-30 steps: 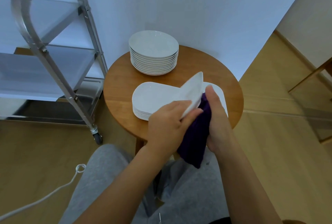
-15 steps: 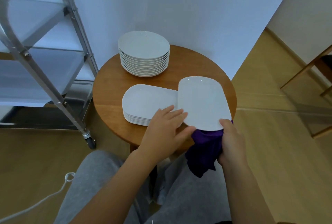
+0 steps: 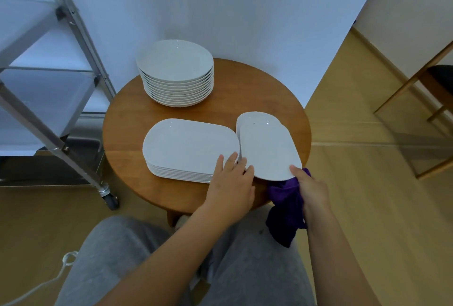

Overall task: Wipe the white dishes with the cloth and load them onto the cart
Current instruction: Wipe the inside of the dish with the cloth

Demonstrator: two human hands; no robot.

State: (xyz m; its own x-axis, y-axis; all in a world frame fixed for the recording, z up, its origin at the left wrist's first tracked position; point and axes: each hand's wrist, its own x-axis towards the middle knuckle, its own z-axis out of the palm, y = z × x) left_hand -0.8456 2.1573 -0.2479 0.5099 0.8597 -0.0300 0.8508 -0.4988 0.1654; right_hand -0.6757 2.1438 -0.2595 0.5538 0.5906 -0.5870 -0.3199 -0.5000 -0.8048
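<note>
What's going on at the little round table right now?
A seated person is wiping white dishes. The right hand holds a purple cloth and pinches the near edge of an oblong plate, which sits on another at the table's right side. The left hand rests at the edge of the oblong plate stack. A stack of round plates waits behind. Nothing shows on the cart shelves in view.

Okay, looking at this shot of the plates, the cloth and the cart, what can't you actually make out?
Head view only:
- Underside of the held platter: faces away, so wiped or not is unknown.
- Right hand fingers: hidden under the platter and purple cloth.
- Left hand fingertips: whether they touch the platter stack is unclear.
- Cart: cut off by the left and top edges.
- Second platter beneath the held one: mostly covered.
</note>
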